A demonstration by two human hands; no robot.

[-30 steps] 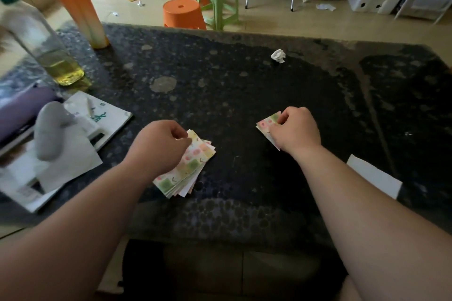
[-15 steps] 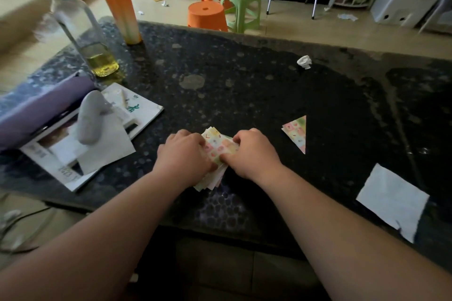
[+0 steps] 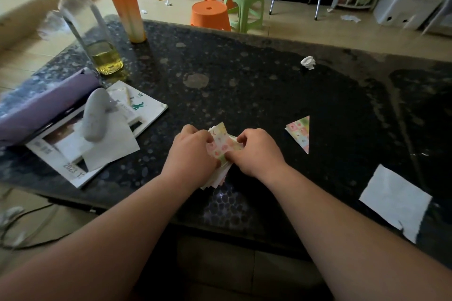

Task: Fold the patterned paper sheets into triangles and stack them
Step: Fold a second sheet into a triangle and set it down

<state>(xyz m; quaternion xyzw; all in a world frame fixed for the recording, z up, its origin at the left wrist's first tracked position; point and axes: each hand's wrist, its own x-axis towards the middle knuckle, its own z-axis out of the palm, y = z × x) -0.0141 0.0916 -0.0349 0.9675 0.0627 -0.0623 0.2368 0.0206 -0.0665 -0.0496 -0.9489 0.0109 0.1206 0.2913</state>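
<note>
Patterned paper sheets (image 3: 220, 147) are pinched by both my left grip (image 3: 192, 155) and right grip (image 3: 256, 151). Bottle (image 3: 94, 39) holds a little yellow liquid, cup (image 3: 126, 7) orange drink; folded triangle (image 3: 300, 132) lies apart, rightward.

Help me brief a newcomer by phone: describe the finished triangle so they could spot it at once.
Start at the dark table. Right of the left hand and right hand gripping the stack, a paper triangle lies alone. It is the only folded piece, pastel-patterned, unlike the plain white square nearer the person and the crumpled white ball farther back.
</note>
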